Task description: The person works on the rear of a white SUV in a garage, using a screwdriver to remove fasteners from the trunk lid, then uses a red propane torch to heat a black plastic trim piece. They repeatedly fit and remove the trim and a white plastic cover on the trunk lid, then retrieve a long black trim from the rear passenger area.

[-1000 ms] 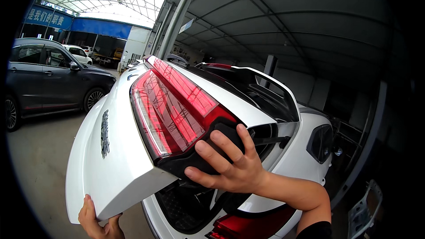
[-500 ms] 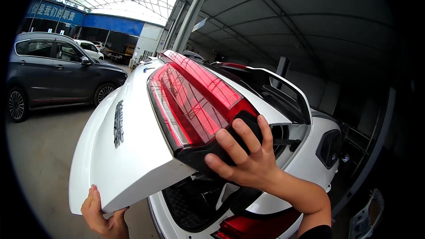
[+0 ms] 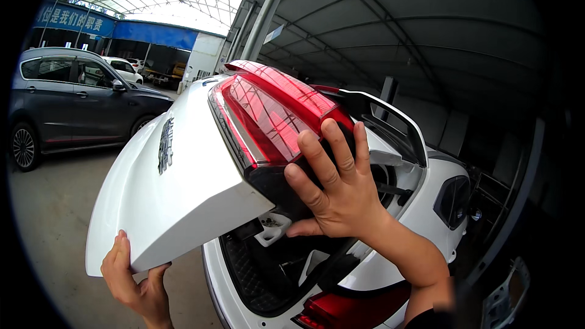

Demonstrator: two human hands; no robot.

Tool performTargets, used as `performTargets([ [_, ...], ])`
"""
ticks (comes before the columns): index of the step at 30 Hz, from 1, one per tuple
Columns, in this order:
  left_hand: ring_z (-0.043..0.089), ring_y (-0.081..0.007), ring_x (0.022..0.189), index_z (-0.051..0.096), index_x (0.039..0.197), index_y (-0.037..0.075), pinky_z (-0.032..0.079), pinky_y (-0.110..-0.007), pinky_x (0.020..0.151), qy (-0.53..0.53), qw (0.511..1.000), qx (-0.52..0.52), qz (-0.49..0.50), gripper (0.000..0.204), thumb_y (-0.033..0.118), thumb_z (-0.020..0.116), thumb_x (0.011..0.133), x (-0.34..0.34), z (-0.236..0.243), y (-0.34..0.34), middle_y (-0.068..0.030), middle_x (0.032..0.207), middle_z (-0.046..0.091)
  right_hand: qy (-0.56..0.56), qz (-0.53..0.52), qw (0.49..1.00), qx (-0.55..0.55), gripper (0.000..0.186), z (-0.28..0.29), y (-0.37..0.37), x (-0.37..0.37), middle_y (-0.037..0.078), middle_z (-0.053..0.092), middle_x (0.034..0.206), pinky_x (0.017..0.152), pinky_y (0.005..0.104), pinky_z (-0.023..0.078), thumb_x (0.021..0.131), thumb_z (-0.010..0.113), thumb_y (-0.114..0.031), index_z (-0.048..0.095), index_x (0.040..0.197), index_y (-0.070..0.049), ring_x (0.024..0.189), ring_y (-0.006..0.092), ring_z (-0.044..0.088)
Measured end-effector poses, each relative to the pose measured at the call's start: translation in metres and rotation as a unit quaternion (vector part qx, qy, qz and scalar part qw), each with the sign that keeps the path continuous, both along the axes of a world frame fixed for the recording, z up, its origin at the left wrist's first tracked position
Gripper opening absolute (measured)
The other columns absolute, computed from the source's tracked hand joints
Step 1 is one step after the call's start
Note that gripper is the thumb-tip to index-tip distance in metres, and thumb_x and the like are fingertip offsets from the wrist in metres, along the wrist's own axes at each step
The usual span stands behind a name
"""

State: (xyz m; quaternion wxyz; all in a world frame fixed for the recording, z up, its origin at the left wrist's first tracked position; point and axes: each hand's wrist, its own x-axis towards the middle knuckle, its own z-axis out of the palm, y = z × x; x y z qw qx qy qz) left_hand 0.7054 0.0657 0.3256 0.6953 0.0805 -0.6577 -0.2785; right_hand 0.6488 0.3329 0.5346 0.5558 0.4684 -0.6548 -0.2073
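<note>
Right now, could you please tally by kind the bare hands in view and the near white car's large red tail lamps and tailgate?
Hands: 2 (left hand, right hand)
Large red tail lamps: 2 (upper lamp, lower lamp)
White tailgate: 1
Total: 5

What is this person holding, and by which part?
The left hand grips the white tailgate by its lower edge. The right hand, spread open, grips nothing; it seems to rest against the tailgate's dark end.

- Tailgate [image 3: 177, 207]: white
- Tail light [image 3: 262, 109]: red and pink, dark reflected lines
- Boot lining [image 3: 245, 273]: black, diamond-quilted
- Parked car [image 3: 55, 109]: dark grey
- Banner [image 3: 74, 19]: blue, white lettering
</note>
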Motion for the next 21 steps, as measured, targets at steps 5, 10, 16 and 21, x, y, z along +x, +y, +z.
performTargets([
  [5, 0.058, -0.0274, 0.101, 0.061, 0.119, 0.0, 0.047, -0.033, 0.076, 0.02, 0.999, -0.023, 0.012, 0.066, 0.032, 0.082, 0.066, 0.0, 0.022, -0.009, -0.0138, 0.117, 0.064, 0.005, 0.025, 0.995, -0.098, 0.073, 0.025, -0.016, -0.003, 0.013, 0.03, 0.152, 0.111, 0.0593, 0.012, 0.094, 0.028, -0.063, 0.035, 0.145, -0.011, 0.141, 0.0329, 0.025],
  [10, 0.058, -0.0265, 0.098, 0.061, 0.118, 0.0, 0.048, -0.033, 0.075, 0.039, 0.999, -0.036, 0.002, 0.065, 0.023, 0.085, 0.062, 0.002, 0.039, -0.013, -0.013, 0.114, 0.065, 0.005, 0.092, 0.975, -0.202, 0.049, 0.058, -0.039, -0.002, 0.017, 0.05, 0.127, 0.093, 0.0481, 0.036, 0.094, 0.048, -0.044, 0.055, 0.121, -0.004, 0.113, 0.0337, 0.047],
  [16, 0.058, -0.0244, 0.097, 0.062, 0.117, 0.002, 0.048, -0.031, 0.076, 0.051, 0.998, -0.03, -0.006, 0.062, 0.014, 0.084, 0.061, 0.0, 0.054, -0.016, -0.011, 0.11, 0.064, 0.048, 0.136, 0.963, -0.226, 0.027, 0.077, -0.053, -0.006, 0.011, 0.054, 0.084, 0.063, 0.0391, 0.042, 0.089, 0.06, -0.028, 0.061, 0.083, -0.001, 0.074, 0.0281, 0.05],
  [21, 0.059, -0.0198, 0.096, 0.063, 0.118, 0.005, 0.049, -0.028, 0.072, 0.052, 0.998, -0.039, -0.002, 0.055, 0.004, 0.078, 0.066, 0.001, 0.061, -0.018, -0.0084, 0.109, 0.062, 0.12, 0.189, 0.945, -0.24, 0.025, 0.082, -0.054, -0.013, 0.009, 0.054, 0.073, 0.057, 0.039, 0.041, 0.085, 0.06, -0.026, 0.059, 0.073, -0.003, 0.063, 0.0275, 0.05],
])
